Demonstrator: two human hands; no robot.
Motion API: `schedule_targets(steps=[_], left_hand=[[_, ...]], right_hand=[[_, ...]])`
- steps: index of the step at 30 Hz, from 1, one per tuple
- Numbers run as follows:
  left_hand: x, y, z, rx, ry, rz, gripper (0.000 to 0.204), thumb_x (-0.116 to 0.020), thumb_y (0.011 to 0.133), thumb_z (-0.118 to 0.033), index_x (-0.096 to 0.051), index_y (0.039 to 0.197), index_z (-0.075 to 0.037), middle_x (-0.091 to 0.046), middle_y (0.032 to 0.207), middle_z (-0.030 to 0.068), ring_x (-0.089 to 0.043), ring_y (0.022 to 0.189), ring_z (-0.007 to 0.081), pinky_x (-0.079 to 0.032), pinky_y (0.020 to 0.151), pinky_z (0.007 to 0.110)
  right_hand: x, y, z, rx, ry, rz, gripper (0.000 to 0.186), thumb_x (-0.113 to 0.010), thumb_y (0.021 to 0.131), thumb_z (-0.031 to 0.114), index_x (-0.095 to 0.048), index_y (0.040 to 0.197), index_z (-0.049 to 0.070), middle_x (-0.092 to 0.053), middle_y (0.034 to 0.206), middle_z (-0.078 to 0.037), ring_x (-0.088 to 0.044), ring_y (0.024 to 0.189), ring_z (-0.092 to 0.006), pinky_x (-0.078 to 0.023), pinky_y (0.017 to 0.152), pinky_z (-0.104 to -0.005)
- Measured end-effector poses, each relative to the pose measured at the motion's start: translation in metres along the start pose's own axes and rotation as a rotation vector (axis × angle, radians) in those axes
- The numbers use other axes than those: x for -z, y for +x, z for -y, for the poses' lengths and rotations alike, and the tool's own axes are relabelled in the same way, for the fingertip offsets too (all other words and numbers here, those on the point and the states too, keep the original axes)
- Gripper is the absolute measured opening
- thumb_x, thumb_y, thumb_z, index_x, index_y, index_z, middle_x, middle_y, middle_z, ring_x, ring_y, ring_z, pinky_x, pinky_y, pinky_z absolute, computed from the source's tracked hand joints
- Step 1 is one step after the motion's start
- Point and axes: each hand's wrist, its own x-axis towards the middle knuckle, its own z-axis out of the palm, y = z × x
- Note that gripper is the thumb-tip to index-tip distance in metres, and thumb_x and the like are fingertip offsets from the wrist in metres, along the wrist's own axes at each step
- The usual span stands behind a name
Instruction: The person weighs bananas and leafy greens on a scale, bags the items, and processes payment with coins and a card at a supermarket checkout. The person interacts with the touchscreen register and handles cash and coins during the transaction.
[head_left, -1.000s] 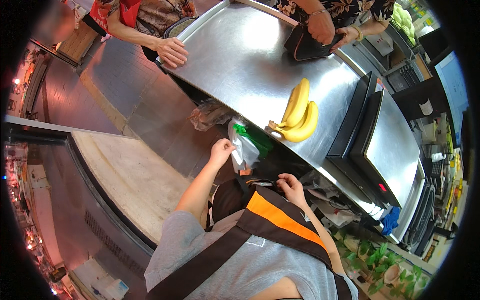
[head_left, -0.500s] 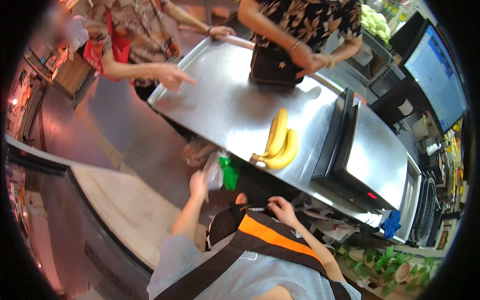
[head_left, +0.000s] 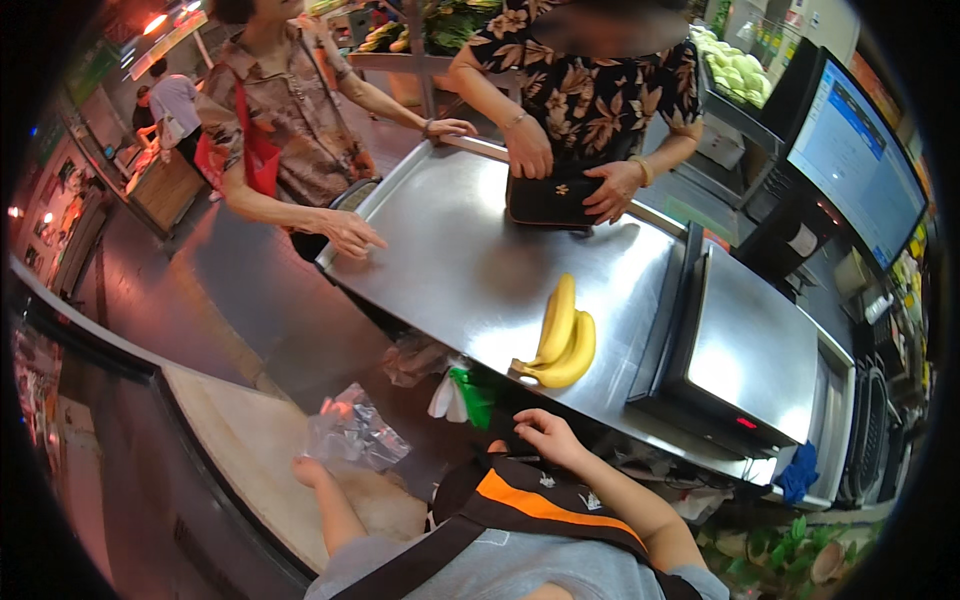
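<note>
My left hand (head_left: 310,472), low at the left, grips a clear plastic bag (head_left: 355,430). My right hand (head_left: 550,440) is open, fingers loosely curled and apart, just below the near edge of the steel counter (head_left: 430,250). A bunch of yellow bananas (head_left: 565,345) lies on that counter, right of centre near its front edge. White and green plastic bags (head_left: 465,400) hang under the edge.
One person (head_left: 290,120) touches the counter at far left; another (head_left: 575,90) holds a black bag (head_left: 545,205) at its back. A scale (head_left: 750,345), monitor (head_left: 855,160) and blue cloth (head_left: 798,475) are at right. A pale ledge (head_left: 230,430) lies left.
My left hand has moved left and down from the hanging bags, now carrying a clear bag. My right hand has risen towards the counter edge. The view has tilted up, showing more surroundings.
</note>
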Motion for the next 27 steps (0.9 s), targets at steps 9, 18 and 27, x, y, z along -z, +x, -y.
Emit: schedule_targets(steps=[9, 18, 27], left_hand=[[0.113, -0.171, -0.245, -0.529, -0.654, 0.874, 0.022, -0.059, 0.086, -0.016, -0.064, 0.096, 0.002, -0.067, 0.088, 0.0066, -0.06, 0.075, 0.0126, -0.048, 0.07, 0.027], [0.078, -0.284, -0.228, -1.268, -0.507, 1.167, 0.013, -0.058, 0.08, -0.014, -0.064, 0.09, -0.008, -0.062, 0.078, 0.0114, -0.06, 0.069, 0.0295, -0.047, 0.058, 0.037], [0.052, -0.286, -0.199, -1.42, -0.403, 1.249, 0.014, -0.062, 0.078, -0.019, -0.065, 0.089, -0.012, -0.061, 0.074, 0.007, -0.059, 0.065, 0.0268, -0.047, 0.055, 0.035]], right_hand=[[-0.031, 0.041, 0.084, 0.408, -0.165, 0.263, 0.05, -0.058, 0.086, 0.029, -0.044, 0.125, 0.002, -0.056, 0.106, -0.007, -0.056, 0.091, -0.0147, -0.048, 0.074, -0.0273], [0.006, 0.025, 0.037, -0.022, 0.381, 0.009, 0.025, -0.056, 0.088, 0.019, -0.06, 0.102, -0.001, -0.062, 0.095, -0.005, -0.057, 0.086, -0.0115, -0.044, 0.079, -0.0249], [0.019, 0.025, 0.019, -0.288, 0.262, -0.092, 0.017, -0.061, 0.084, 0.017, -0.065, 0.083, 0.0, -0.063, 0.073, -0.003, -0.055, 0.063, -0.0101, -0.043, 0.059, -0.0221]])
